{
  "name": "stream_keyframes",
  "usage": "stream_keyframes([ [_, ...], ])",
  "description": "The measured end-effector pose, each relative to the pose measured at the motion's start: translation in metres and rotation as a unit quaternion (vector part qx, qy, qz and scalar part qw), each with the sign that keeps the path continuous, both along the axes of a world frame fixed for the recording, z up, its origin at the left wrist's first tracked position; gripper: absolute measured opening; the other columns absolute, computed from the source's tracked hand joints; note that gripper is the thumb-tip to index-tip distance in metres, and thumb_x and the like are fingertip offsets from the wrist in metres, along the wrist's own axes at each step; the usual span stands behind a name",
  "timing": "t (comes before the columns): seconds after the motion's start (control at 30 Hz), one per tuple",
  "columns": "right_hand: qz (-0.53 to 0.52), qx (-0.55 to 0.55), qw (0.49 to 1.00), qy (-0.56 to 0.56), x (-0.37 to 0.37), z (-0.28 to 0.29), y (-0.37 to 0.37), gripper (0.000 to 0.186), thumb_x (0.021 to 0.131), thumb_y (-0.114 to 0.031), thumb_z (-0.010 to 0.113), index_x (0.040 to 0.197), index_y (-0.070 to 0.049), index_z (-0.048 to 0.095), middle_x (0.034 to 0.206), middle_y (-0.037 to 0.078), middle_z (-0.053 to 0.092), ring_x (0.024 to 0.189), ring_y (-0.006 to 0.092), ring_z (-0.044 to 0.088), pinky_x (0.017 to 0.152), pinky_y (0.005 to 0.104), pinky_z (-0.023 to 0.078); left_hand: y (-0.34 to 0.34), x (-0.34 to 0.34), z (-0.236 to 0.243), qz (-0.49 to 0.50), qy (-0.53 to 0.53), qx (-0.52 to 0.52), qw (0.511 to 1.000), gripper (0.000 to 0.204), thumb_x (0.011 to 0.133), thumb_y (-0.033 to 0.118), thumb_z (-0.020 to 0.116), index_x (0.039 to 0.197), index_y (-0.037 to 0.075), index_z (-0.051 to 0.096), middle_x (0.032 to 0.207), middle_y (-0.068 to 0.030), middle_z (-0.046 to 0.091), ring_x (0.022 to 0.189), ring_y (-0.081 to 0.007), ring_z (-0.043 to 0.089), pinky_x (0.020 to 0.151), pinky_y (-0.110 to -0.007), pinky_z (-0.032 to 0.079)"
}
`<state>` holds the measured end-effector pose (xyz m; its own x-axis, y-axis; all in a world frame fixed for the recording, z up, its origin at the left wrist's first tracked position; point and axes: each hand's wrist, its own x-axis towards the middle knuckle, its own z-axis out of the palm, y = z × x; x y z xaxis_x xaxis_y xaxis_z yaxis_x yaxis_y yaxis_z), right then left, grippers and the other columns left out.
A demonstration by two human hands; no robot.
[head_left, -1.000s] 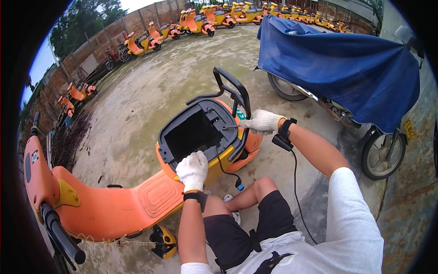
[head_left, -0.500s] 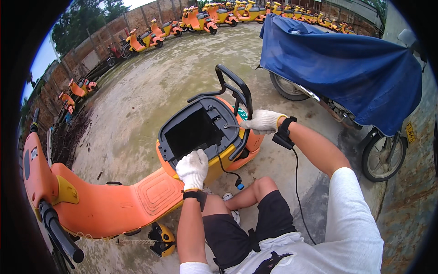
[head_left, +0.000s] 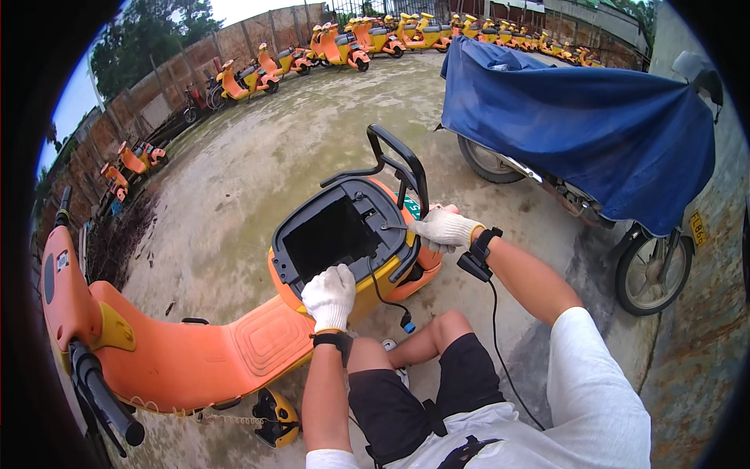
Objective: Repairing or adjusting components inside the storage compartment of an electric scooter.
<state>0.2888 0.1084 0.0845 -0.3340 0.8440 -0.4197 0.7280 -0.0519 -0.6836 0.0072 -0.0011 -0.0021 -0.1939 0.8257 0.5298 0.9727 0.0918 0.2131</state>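
Note:
An orange and yellow scooter (head_left: 234,352) stands in front of me, its seat compartment (head_left: 324,234) open and dark inside. My left hand (head_left: 330,297), in a white knit glove, is closed on the compartment's near rim. My right hand (head_left: 441,231), gloved too, is closed on a metal wrench (head_left: 398,227) that reaches to a bolt on the compartment's right side. The black rear grab rail (head_left: 418,168) rises just behind that hand. A cable with a blue-tipped connector (head_left: 406,324) hangs below the compartment.
A motorbike under a blue cover (head_left: 570,133) stands at right beside a wall (head_left: 703,328). A yellow helmet (head_left: 277,414) with a coiled cord is below the footboard. Rows of parked scooters (head_left: 351,43) line the brick wall behind, across the concrete yard (head_left: 211,203).
My right hand and forearm have shifted down and slightly left with the wrench. The grab rail and compartment sit a little lower in view. My left hand stays on the rim.

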Motion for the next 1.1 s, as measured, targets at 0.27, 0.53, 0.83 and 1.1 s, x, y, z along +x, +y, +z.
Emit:
stream_keyframes([
  [0.27, -0.040, 0.196, 0.974, -0.103, -0.014, -0.018, -0.015, 0.076, 0.098, -0.066, 0.054, 0.100, 0.005, 0.079, 0.103, 0.031, 0.075, 0.101, 0.0447, 0.073, 0.092, 0.0492, 0.055, 0.001, 0.000, 0.001, 0.005, 0.005, -0.013, 1.000, 0.045, 0.101, 0.036, 0.055, 0.071, 0.007, 0.074, 0.073, -0.0196, 0.074, 0.067, -0.0389, 0.074, 0.067, -0.051, 0.059],
  [0.53, -0.096, 0.215, 0.971, -0.053, -0.033, -0.044, -0.052, 0.065, 0.105, -0.052, 0.046, 0.098, 0.005, 0.076, 0.098, 0.030, 0.074, 0.098, 0.0480, 0.072, 0.091, 0.0537, 0.054, 0.003, 0.000, -0.001, 0.019, 0.004, -0.021, 1.000, 0.047, 0.102, 0.038, 0.052, 0.074, 0.008, 0.075, 0.077, -0.0191, 0.076, 0.073, -0.0378, 0.076, 0.073, -0.050, 0.061],
  [0.83, -0.073, 0.221, 0.972, -0.033, -0.026, -0.035, -0.055, 0.068, 0.106, -0.055, 0.044, 0.100, 0.005, 0.076, 0.098, 0.032, 0.074, 0.099, 0.0493, 0.071, 0.091, 0.0537, 0.054, 0.002, -0.005, -0.005, -0.003, -0.005, -0.002, 1.000, 0.049, 0.102, 0.037, 0.052, 0.072, 0.006, 0.074, 0.074, -0.0202, 0.074, 0.071, -0.0397, 0.074, 0.072, -0.052, 0.060],
  [1.1, -0.085, 0.090, 0.990, 0.068, -0.019, -0.031, -0.038, 0.063, 0.106, -0.050, 0.047, 0.081, 0.003, 0.072, 0.069, 0.017, 0.069, 0.057, 0.0303, 0.067, 0.061, 0.0433, 0.054, 0.001, -0.003, -0.007, 0.001, 0.005, 0.013, 1.000, 0.046, 0.102, 0.035, 0.054, 0.072, 0.005, 0.073, 0.076, -0.0205, 0.074, 0.071, -0.0413, 0.073, 0.070, -0.053, 0.059],
])
